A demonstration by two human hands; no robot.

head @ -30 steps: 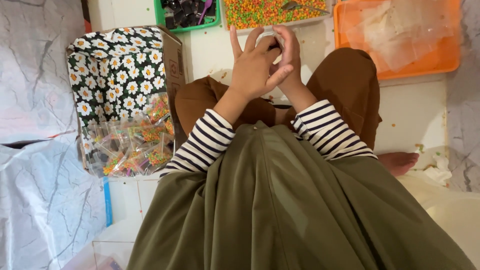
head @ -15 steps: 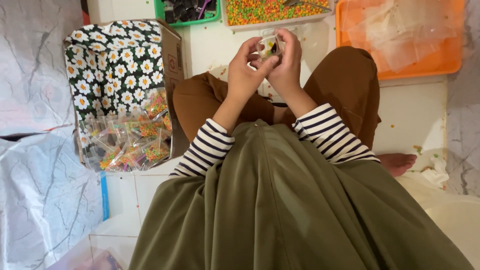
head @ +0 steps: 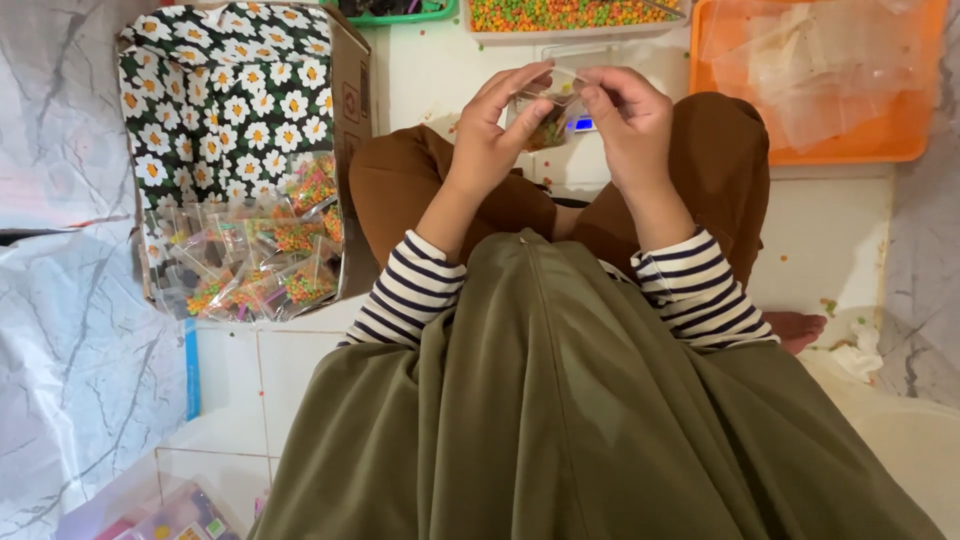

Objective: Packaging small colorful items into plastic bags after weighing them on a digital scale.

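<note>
Both my hands pinch one small clear bag (head: pixel 548 108) of coloured pellets: left hand (head: pixel 490 135) and right hand (head: pixel 630 120) clamped on its top edge, bag hanging between them, mouth running left-right. Box (head: pixel 240 150) of filled bags lies left; orange tray (head: pixel 880 140) right.

Setting: home floor used for small-scale packing. White tiled floor (head: pixel 440 70); daisy-print lined cardboard box (head: pixel 240 110) holding filled clear sachets (head: pixel 260 275); tray of small orange and green pellets (head: pixel 575 14); orange tray (head: pixel 860 140) of empty clear bags; person seated cross-legged among them.
</note>
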